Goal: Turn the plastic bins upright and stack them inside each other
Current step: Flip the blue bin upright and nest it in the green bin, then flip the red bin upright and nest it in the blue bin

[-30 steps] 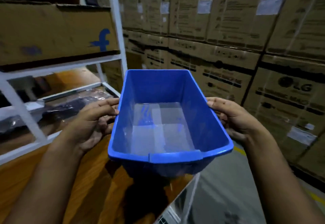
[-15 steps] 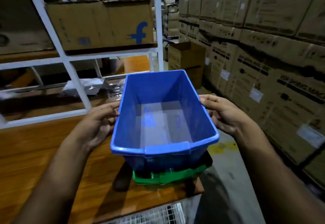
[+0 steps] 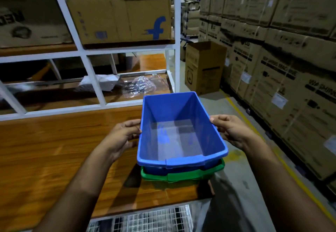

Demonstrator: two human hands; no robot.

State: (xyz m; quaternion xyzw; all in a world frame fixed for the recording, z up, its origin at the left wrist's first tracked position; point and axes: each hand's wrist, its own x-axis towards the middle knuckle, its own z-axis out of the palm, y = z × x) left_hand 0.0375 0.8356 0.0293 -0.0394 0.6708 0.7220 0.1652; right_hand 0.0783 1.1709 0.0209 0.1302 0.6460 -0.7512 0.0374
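A blue plastic bin (image 3: 180,133) sits upright, nested in a green bin (image 3: 181,176) at the right end of the wooden table (image 3: 54,149). Only the green bin's rim shows below the blue one. My left hand (image 3: 124,136) grips the blue bin's left rim, thumb on top. My right hand (image 3: 229,131) grips its right rim the same way. The blue bin is empty inside.
A white metal rack (image 3: 91,78) stands behind the table with cardboard boxes (image 3: 120,17) and crumpled clear plastic (image 3: 140,86). Stacked cartons (image 3: 272,49) wall the aisle at right. A yellow floor line (image 3: 254,131) runs along them. A wire mesh panel (image 3: 145,219) lies below the table edge.
Both hands have lowered the blue bin from the air down into the green bin. The view has swung left and tilted down, bringing the table and rack into sight.
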